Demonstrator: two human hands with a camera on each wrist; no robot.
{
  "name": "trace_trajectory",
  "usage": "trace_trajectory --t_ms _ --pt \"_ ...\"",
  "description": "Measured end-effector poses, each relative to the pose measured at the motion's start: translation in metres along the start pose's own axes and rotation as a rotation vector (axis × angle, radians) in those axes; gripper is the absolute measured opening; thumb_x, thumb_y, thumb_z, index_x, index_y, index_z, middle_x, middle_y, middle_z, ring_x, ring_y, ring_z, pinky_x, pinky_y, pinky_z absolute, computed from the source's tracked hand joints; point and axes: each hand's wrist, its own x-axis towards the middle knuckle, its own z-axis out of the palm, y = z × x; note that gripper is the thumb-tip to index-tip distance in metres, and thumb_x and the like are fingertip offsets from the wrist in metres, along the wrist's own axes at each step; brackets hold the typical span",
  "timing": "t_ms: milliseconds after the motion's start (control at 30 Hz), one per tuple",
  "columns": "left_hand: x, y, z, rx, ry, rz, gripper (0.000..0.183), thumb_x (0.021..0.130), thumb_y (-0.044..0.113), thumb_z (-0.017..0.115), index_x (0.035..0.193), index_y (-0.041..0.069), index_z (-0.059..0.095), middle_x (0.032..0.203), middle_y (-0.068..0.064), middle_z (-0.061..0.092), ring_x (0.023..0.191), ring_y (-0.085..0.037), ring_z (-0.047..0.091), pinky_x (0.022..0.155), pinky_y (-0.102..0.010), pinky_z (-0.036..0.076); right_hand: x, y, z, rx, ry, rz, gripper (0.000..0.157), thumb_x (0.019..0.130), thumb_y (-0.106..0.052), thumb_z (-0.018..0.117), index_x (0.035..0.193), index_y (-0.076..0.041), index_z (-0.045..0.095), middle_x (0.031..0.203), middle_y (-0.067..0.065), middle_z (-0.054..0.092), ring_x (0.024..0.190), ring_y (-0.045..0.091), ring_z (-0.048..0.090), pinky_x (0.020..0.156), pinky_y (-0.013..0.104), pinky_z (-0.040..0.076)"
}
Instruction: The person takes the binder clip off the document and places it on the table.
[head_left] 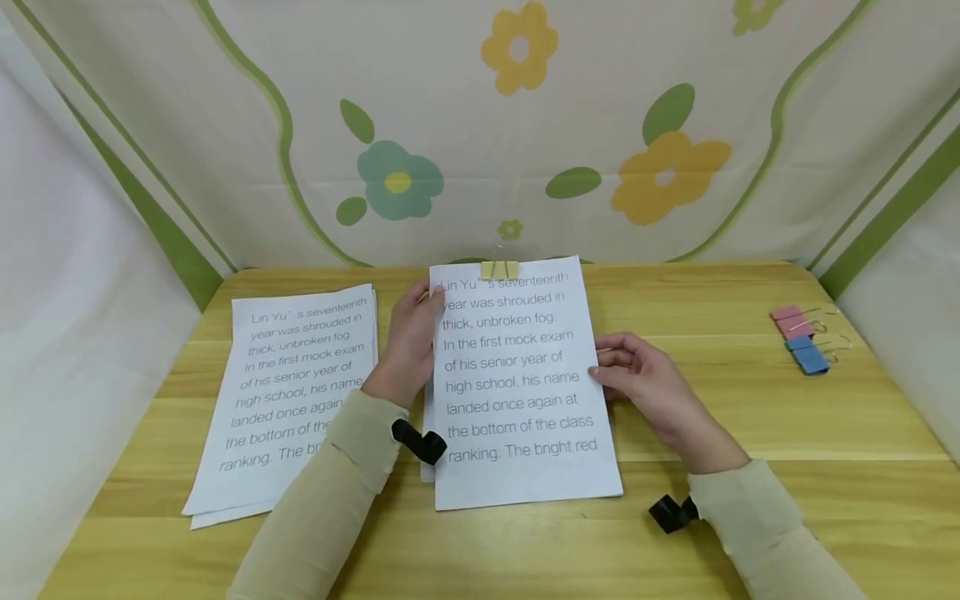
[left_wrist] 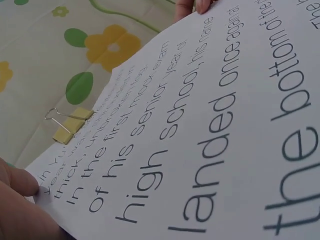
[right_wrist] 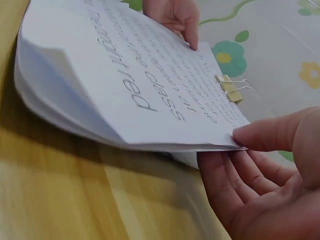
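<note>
A stack of printed paper sheets (head_left: 517,375) is held up off the wooden table, tilted, its text facing the camera. A yellow binder clip (head_left: 499,270) grips the top edge, its wire handles showing in both wrist views. My left hand (head_left: 408,337) pinches the left edge near the top, thumb on the front page. The right hand (head_left: 652,387) holds the right edge about midway, thumb on top and fingers underneath, as the right wrist view shows. In that view the lower sheets (right_wrist: 55,107) sag apart in layers.
A second pile of printed sheets (head_left: 281,408) lies on the table at the left, partly behind the left forearm. At the right lie a pink binder clip (head_left: 790,322) and a blue binder clip (head_left: 807,356). A flowered cloth (head_left: 480,125) hangs behind the table (head_left: 720,417).
</note>
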Motion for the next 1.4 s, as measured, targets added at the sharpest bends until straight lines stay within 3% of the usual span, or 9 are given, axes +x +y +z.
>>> trace_trajectory --t_ms 133,367,733,867,1000,1133,1267,1400 --pt "0.0 -0.003 -0.003 0.006 -0.004 0.006 0.033 0.115 0.032 0.051 0.145 0.028 0.063 0.134 -0.001 0.069 0.122 -0.017 0.063 0.111 -0.032 0.048 0.0 0.004 0.001 -0.049 -0.014 0.05 0.045 0.102 -0.006 0.072 0.14 0.007 0.053 0.109 0.01 0.073 0.089 0.016 0.075 0.08 0.032 0.065" --pt "-0.002 -0.011 -0.007 -0.072 -0.043 0.018 0.031 0.115 0.029 0.052 0.144 0.025 0.063 0.137 -0.002 0.067 0.125 -0.017 0.063 0.113 -0.033 0.048 -0.003 0.011 0.002 -0.113 -0.038 0.083 0.042 0.102 -0.008 0.073 0.136 0.009 0.056 0.109 0.017 0.073 0.086 0.017 0.074 0.077 0.033 0.065" --pt "-0.007 -0.023 -0.018 -0.146 -0.035 -0.025 0.034 0.114 0.029 0.054 0.148 0.026 0.06 0.143 0.0 0.064 0.132 -0.016 0.057 0.117 -0.032 0.042 -0.005 0.011 0.008 -0.196 -0.036 0.127 0.037 0.1 -0.011 0.075 0.13 0.006 0.061 0.105 0.015 0.074 0.083 0.021 0.072 0.072 0.032 0.064" --pt "-0.008 -0.021 -0.019 -0.179 -0.055 -0.009 0.034 0.115 0.028 0.054 0.148 0.024 0.06 0.145 0.0 0.063 0.131 -0.015 0.057 0.116 -0.03 0.043 -0.002 0.006 0.008 -0.328 -0.014 0.092 0.041 0.1 -0.018 0.077 0.131 0.003 0.061 0.103 0.013 0.073 0.08 0.021 0.067 0.068 0.03 0.059" --pt "-0.008 -0.017 -0.018 -0.196 -0.066 0.015 0.035 0.115 0.027 0.053 0.149 0.023 0.06 0.145 0.0 0.062 0.13 -0.014 0.057 0.114 -0.028 0.044 0.005 -0.016 0.01 -0.537 0.129 -0.048 0.051 0.1 -0.036 0.078 0.134 -0.001 0.062 0.104 0.01 0.068 0.087 0.022 0.06 0.07 0.027 0.05" --pt "-0.005 -0.014 -0.014 -0.203 -0.075 0.019 0.039 0.114 0.025 0.054 0.153 0.021 0.058 0.145 -0.001 0.063 0.13 -0.014 0.058 0.114 -0.028 0.045 0.021 -0.053 0.018 -0.576 0.253 -0.206 0.058 0.1 -0.047 0.076 0.135 -0.003 0.063 0.108 0.011 0.065 0.096 0.025 0.059 0.077 0.03 0.049" --pt "-0.002 -0.015 -0.008 -0.209 -0.089 0.015 0.038 0.114 0.024 0.054 0.152 0.021 0.058 0.142 -0.003 0.064 0.127 -0.015 0.06 0.112 -0.03 0.046 0.045 -0.091 0.029 -0.641 0.227 -0.321 0.058 0.101 -0.047 0.075 0.139 -0.005 0.064 0.123 0.012 0.068 0.111 0.029 0.063 0.093 0.041 0.051" --pt "0.003 -0.015 0.001 -0.197 -0.112 0.023 0.036 0.114 0.025 0.054 0.149 0.023 0.06 0.137 -0.003 0.067 0.123 -0.015 0.062 0.109 -0.031 0.048 0.072 -0.122 0.028 -0.733 0.123 -0.304 0.064 0.103 -0.051 0.068 0.149 -0.006 0.059 0.147 0.014 0.064 0.135 0.035 0.06 0.112 0.053 0.049"
